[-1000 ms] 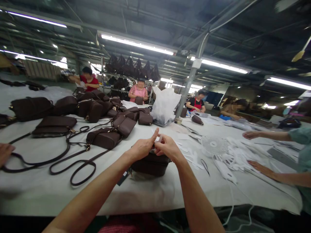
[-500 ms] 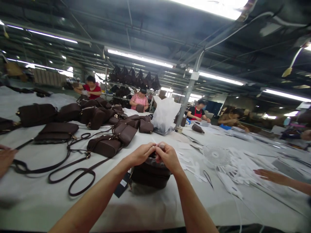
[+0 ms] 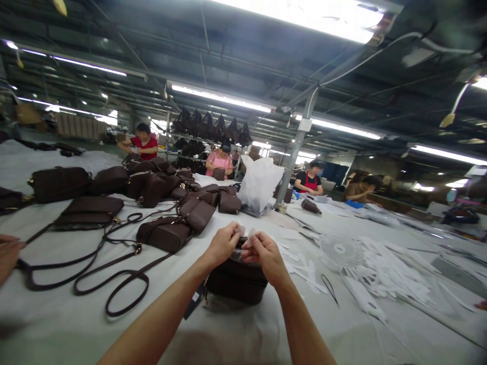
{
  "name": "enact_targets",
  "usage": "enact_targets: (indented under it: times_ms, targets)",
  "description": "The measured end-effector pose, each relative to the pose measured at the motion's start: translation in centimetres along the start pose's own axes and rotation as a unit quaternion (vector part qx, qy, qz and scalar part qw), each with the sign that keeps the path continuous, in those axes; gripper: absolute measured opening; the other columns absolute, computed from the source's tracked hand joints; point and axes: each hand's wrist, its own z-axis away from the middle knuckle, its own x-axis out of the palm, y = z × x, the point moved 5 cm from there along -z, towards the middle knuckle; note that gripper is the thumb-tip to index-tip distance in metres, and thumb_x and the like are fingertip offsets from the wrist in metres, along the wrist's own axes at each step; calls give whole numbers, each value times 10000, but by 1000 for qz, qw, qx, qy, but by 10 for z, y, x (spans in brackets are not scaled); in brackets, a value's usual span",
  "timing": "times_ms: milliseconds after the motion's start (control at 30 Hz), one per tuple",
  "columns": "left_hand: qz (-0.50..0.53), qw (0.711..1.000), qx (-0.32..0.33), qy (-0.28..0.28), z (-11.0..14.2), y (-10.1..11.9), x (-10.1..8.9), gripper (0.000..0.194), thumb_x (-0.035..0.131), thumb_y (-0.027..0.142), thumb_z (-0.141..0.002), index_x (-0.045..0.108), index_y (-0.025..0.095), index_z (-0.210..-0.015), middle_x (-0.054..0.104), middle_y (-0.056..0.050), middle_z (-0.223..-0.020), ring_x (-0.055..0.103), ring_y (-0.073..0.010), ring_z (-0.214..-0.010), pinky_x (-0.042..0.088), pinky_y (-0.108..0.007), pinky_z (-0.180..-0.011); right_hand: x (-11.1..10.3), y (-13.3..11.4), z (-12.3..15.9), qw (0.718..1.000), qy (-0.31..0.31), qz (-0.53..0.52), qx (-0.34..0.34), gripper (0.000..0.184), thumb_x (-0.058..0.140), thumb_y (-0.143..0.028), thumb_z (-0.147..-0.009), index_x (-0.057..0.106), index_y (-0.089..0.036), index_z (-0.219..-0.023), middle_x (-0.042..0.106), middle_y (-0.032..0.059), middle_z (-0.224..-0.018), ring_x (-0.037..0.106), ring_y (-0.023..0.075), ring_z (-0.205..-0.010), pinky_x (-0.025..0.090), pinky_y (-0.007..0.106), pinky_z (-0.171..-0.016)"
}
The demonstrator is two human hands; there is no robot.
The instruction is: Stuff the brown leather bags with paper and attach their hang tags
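Observation:
A dark brown handbag [image 3: 238, 281] stands upright in front of me, its top partly hidden by my hands. Above its opening, my left hand [image 3: 222, 246] pinches a small, thin white piece [image 3: 240, 230] between thumb and fingers. My right hand [image 3: 266, 254] is closed in a pinch on another small whitish piece [image 3: 251, 234], a short gap from the first. Whether these are paper or film, I cannot tell. A dark hang tag [image 3: 193, 302] with a white label lies at the bag's left side.
Brown bags [image 3: 163, 233] with looping straps [image 3: 127, 291] cover the left of the table. To the right lie a white fan [image 3: 342, 250], white strips [image 3: 399, 268] and a black loop [image 3: 329, 289]. A co-worker's hand [image 3: 9, 256] shows at the left edge.
My hands, together half a second ago, have drawn slightly apart, with a whitish piece showing in each. At the right, another person's hand has pulled back almost out of view.

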Motion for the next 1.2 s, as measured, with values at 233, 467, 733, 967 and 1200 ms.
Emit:
enact_targets:
  times_ms: [233, 467, 733, 967, 1200]
  targets:
    - [-153, 988, 13, -16, 11, 13, 6, 222, 347, 206, -930, 476, 201, -1110, 637, -19, -751, 630, -182, -694, 406, -256, -625, -6, 6, 1, 995, 23, 43, 90, 390, 681, -527, -657, 551, -166, -730, 638, -12, -592, 524, 64, -388, 403, 138, -327]
    - [-265, 961, 38, -70, 15, 19, 13, 255, 356, 212, -944, 459, 207, -1177, 693, -49, -829, 670, -210, -723, 429, -265, -626, -7, 14, -1, 996, 1, 4, 87, 391, 704, -516, -655, 554, -157, -691, 612, -17, -562, 449, 37, -353, 322, 125, -301]
    - [-275, 952, 92, -97, 17, 22, 7, 221, 418, 185, -899, 513, 219, -1096, 697, -26, -852, 659, -188, -750, 430, -247, -639, -3, 14, -6, 996, 44, -50, 64, 354, 696, -394, -649, 498, -196, -867, 600, -45, -579, 521, 76, -395, 399, 152, -337]
    - [-222, 966, 107, -74, 10, 14, 0, 216, 337, 203, -936, 506, 228, -1068, 660, 5, -770, 635, -159, -697, 419, -236, -637, -6, -1, -21, 995, -49, 81, 43, 311, 578, -459, -766, 584, -175, -892, 590, -31, -590, 524, 89, -411, 386, 174, -361]
    - [-215, 970, 101, -46, 2, 9, -1, 195, 320, 207, -927, 474, 194, -1046, 620, -17, -734, 630, -193, -680, 428, -274, -651, -6, -43, -33, 865, -20, 445, -229, 123, 575, -268, -802, 649, -208, -723, 619, -4, -714, 532, 129, -638, 420, 231, -615]
